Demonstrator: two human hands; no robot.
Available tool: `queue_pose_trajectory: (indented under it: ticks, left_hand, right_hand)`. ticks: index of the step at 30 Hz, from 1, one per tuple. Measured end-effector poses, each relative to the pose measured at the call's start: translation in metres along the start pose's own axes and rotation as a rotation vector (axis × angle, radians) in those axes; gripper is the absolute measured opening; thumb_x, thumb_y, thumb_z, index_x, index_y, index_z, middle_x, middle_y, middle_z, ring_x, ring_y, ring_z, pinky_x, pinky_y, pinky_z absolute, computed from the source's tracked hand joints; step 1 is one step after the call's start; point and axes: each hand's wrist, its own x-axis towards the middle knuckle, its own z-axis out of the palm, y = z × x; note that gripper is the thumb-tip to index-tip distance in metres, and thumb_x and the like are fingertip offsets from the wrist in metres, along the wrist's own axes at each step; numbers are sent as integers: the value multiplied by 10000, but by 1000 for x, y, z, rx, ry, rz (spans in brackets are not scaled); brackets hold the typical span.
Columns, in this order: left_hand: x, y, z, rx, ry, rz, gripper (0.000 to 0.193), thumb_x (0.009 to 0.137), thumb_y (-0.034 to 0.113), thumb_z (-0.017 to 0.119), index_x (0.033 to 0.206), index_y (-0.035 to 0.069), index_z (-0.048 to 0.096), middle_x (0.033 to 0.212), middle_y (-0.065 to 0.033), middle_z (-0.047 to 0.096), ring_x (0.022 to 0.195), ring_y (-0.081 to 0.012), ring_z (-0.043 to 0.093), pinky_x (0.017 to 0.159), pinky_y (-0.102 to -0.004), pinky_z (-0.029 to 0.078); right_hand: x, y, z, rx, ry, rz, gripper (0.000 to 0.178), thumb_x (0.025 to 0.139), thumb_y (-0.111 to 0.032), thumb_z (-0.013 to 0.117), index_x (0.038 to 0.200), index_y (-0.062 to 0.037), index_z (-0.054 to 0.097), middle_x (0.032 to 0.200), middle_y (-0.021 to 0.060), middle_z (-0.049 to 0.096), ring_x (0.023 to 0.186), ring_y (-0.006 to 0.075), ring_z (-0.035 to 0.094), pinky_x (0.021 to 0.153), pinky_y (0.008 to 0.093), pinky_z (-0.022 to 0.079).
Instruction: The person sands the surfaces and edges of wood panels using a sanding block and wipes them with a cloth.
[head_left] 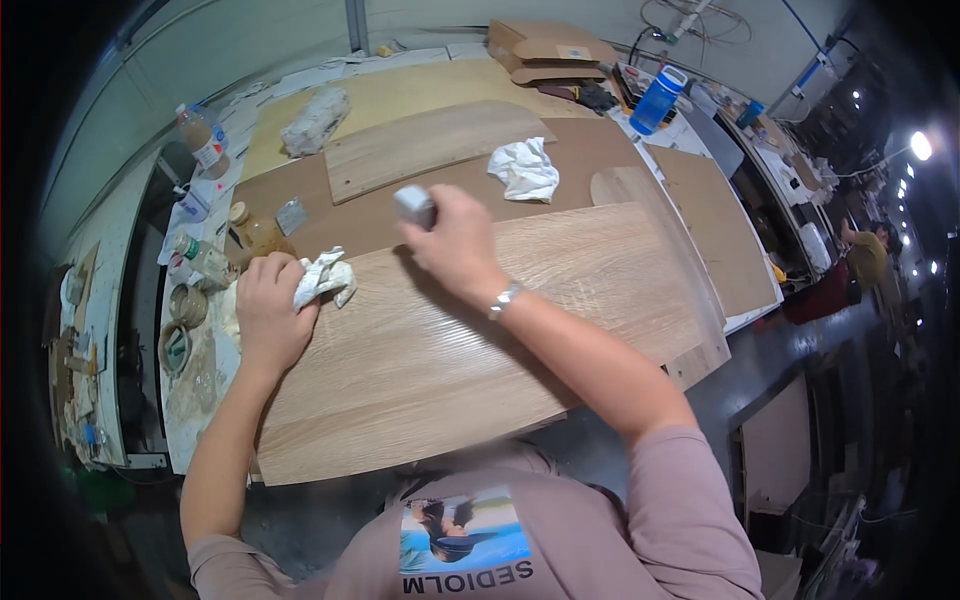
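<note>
A wide wood-grain board (pixel 400 390) lies in front of me, its surface shiny in the middle. My left hand (pixel 270 310) is closed round a crumpled white cloth (pixel 327 278) at the board's left edge. Above the far edge, my right hand (pixel 457 240) grips a small grey block (pixel 414 205), slightly blurred; its exact kind cannot be made out. Just beyond my left hand stands a glass jar (pixel 258 232) of amber-brown liquid. Another crumpled white cloth (pixel 525 170) lies past the board, to the right of my right hand.
A second wood-grain panel (pixel 430 145) lies farther back on brown board. Bottles (pixel 203 143) and several jars crowd the left side. At the back right are a blue water bottle (pixel 658 100) and a cardboard box (pixel 550 50). Another person (pixel 862 262) is far off right.
</note>
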Motion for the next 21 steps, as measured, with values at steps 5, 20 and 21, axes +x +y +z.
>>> queue_pose_trajectory:
  ticks: [5,20,21]
  left_hand:
    - [0,-2,-1,-1,16,-9,275,657,98,703,899,50,582,975,-88,570,951,-314,529,815,-423,409]
    - [-5,-9,-3,-28,4,-31,285,652,119,706,904,57,588,975,-74,572,943,-300,533,808,-413,410]
    - [-6,-10,-4,-26,5,-38,283,654,119,706,903,58,587,977,-73,572,944,-300,533,809,-414,410]
  right_hand:
    - [5,14,-8,-84,-73,57,236,756,-174,714,876,10,628,921,208,651,859,364,644,794,458,518]
    - [10,15,-14,-38,-179,176,297,770,-184,702,967,34,658,956,251,665,922,402,648,850,452,520]
    - [14,24,-38,-89,-162,273,307,771,-181,700,968,50,653,952,261,667,915,398,653,843,451,518]
